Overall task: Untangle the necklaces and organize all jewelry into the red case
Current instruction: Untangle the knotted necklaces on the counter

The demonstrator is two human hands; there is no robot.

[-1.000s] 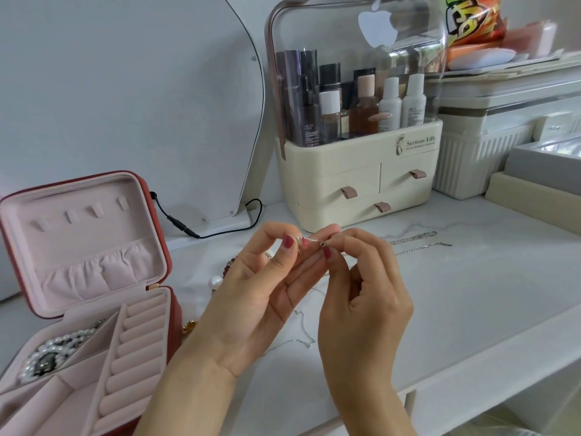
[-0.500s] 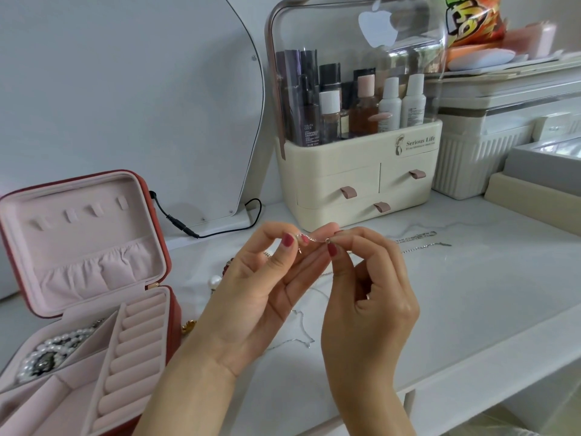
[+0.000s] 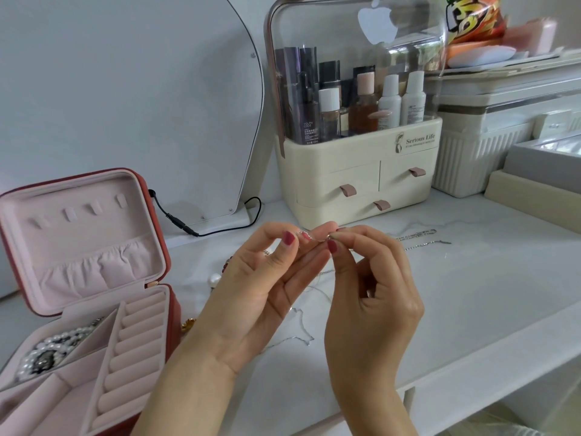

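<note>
White vanity top [image 3: 471, 294] | both grips, left hand [image 3: 267, 291] and right hand [image 3: 374, 297], pinching thin chain [image 3: 314, 238], seemingly its clasp

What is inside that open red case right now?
The red case holds a pearl necklace in its far-left compartment. The ring rolls look bare. The nearest compartments are cut off by the frame's edge.

A thin silver chain [image 3: 314, 237] is stretching between both hands' fingertips; the open red case [image 3: 157, 247] is sitting left of them, seemingly holding pearls [image 3: 56, 347].

Thin silver chain [image 3: 309, 236] pinched between left hand [image 3: 261, 291] and right hand [image 3: 374, 297].
</note>
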